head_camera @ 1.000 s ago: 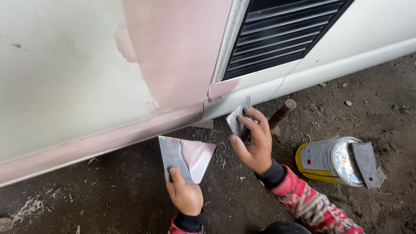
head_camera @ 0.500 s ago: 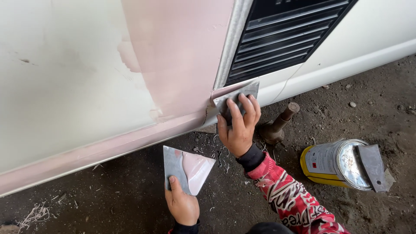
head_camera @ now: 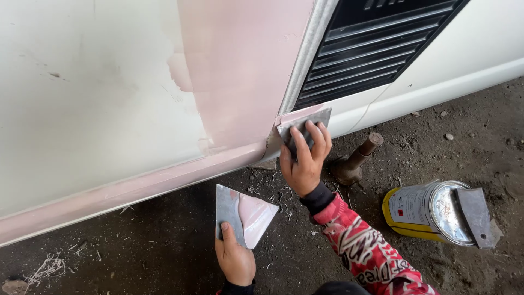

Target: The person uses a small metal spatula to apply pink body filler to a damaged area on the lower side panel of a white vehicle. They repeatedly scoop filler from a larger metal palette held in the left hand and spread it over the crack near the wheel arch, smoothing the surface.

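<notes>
My right hand point(head_camera: 303, 159) presses a flat metal spreader point(head_camera: 305, 120) with pink filler on its edge against the lower edge of a white vehicle panel point(head_camera: 93, 104), just under a black louvred vent point(head_camera: 365, 49). A wide patch of pink filler point(head_camera: 240, 71) covers the panel beside the vent and runs along the sill. My left hand point(head_camera: 234, 259) holds a second metal plate point(head_camera: 240, 214) low over the ground; a smear of pink filler lies on it.
A yellow filler can point(head_camera: 420, 210) lies on its side on the dirt ground at the right, with a metal scraper point(head_camera: 475, 216) resting on its open end. A rusty jack stand point(head_camera: 355, 161) stands beneath the sill next to my right hand.
My right hand has risen from near the ground to the panel edge under the vent and now presses the spreader there. My left hand with the plate has stayed low.
</notes>
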